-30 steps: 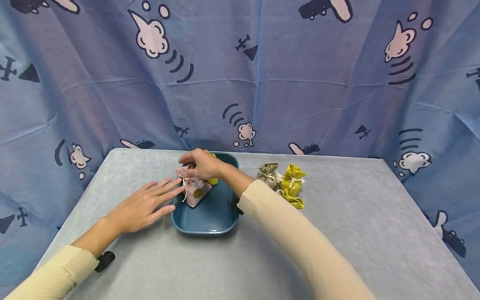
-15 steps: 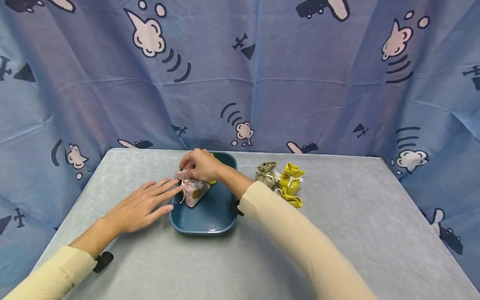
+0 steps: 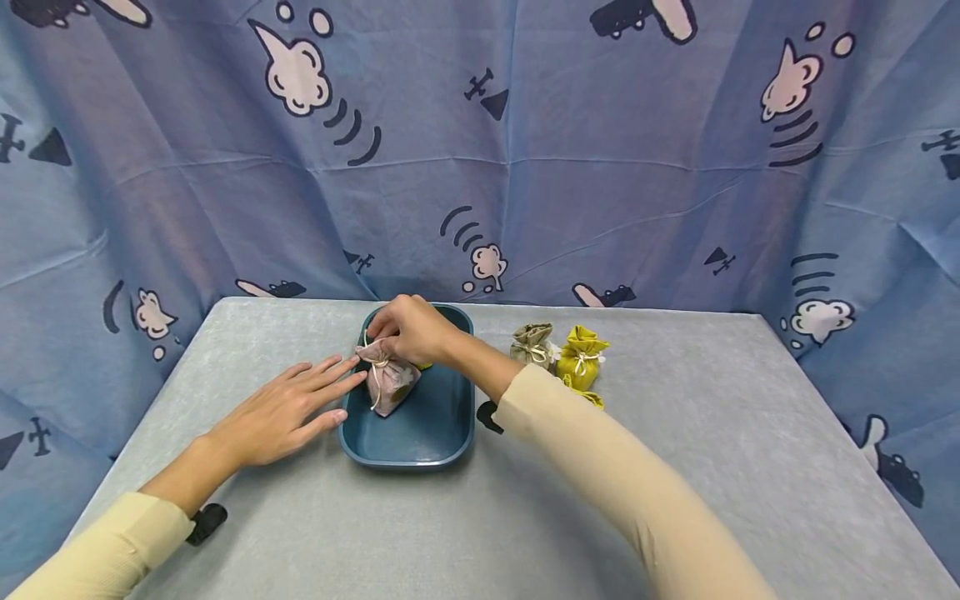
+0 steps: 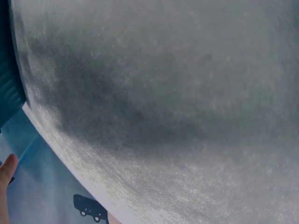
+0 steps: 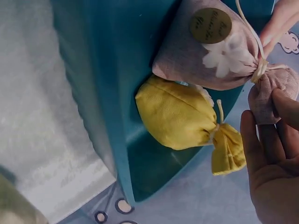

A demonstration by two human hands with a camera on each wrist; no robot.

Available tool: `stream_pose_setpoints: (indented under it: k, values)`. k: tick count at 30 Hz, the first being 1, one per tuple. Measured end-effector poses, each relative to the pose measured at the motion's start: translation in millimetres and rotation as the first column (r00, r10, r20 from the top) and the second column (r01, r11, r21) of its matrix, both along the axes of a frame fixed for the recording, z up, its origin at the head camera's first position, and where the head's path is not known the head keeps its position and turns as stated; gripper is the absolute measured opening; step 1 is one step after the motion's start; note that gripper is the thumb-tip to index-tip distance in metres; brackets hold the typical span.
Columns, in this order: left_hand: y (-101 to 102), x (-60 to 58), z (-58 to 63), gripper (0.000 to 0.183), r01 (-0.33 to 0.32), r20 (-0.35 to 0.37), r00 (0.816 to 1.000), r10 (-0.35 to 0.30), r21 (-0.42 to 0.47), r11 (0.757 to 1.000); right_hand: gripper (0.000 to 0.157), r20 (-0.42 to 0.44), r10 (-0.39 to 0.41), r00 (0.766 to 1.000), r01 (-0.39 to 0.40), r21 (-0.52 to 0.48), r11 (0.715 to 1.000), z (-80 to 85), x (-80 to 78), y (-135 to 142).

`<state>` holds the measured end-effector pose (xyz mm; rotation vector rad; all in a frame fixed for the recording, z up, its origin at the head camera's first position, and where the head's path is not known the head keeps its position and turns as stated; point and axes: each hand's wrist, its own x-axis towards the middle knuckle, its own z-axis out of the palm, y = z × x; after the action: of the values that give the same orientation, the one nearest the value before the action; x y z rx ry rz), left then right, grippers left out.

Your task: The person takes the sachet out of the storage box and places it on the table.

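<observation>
A pink drawstring pouch point(image 3: 392, 388) with a round gold sticker and a white flower lies in the left part of a blue tray point(image 3: 408, 462). My right hand point(image 3: 415, 331) pinches its gathered neck between thumb and fingers, clearest in the right wrist view. Beside it in the tray is a yellow drawstring pouch point(image 5: 177, 114), mostly hidden behind the right hand in the head view. My left hand point(image 3: 288, 412) lies with straight, spread fingers, their tips at the tray's left rim next to the pink pouch.
To the right of the tray stand a brown-grey pouch point(image 3: 532, 347) and a yellow pouch point(image 3: 582, 358), with another yellow pouch point(image 3: 588, 397) partly behind the right sleeve. A patterned blue curtain point(image 3: 420, 150) hangs behind the grey table point(image 3: 300, 533).
My right hand has shifted slightly right, still gripping the pink pouch's neck. The pouch has turned, so its sticker shows less in the head view. The left hand stays put.
</observation>
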<state>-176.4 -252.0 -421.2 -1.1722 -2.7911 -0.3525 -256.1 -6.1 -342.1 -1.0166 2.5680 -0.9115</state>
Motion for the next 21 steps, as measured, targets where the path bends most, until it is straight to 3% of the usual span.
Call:
stream_pose_setpoints:
  k: [5,21]
  values:
    - [0,-0.3,0.1,0.057,0.010,-0.007,1.000,-0.010,0.009,1.000,0.020,-0.043,0.044,0.998,-0.044,0.002,0.999,9.8,5.9,9]
    - [2,1.6,1.6,0.056,-0.013,0.015,1.000,0.013,-0.008,1.000,0.021,-0.115,0.056,0.992,-0.067,-0.093,0.993,52.3,17.4,44]
